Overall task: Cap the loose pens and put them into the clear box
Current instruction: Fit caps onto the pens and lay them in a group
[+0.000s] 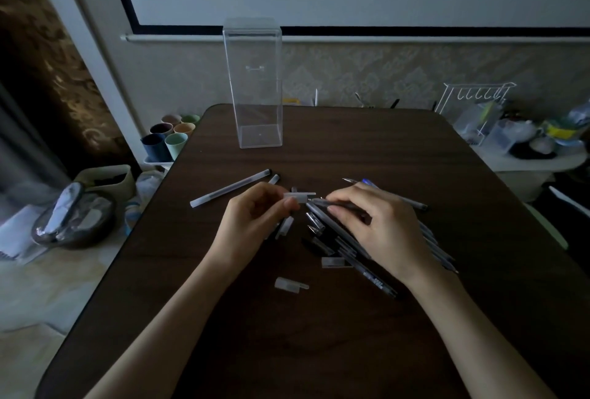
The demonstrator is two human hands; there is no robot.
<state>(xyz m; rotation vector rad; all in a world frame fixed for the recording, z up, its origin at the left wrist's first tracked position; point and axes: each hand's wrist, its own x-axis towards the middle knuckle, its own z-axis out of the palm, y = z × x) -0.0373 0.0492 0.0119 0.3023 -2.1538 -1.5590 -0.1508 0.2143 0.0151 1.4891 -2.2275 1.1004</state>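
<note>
My left hand (255, 216) pinches a frosted pen cap (298, 197) above the dark table (319, 334). My right hand (376, 226) holds a dark uncapped pen (335, 204), its tip pointing left, just short of the cap's mouth. Under my right hand lies a pile of loose pens (348, 245). A capped frosted pen (230, 188) lies to the left. Loose caps rest at the near side, one cap (290, 283) nearest me and another cap (333, 262) beside the pile. The tall clear box (257, 86) stands upright and open-topped at the table's far side.
Coloured cups (170, 140) stand in a tray off the table's left edge. A bag and a dark bundle (73, 218) lie on the floor at left. A cluttered white shelf with a wire rack (479, 101) stands beyond the table's right corner.
</note>
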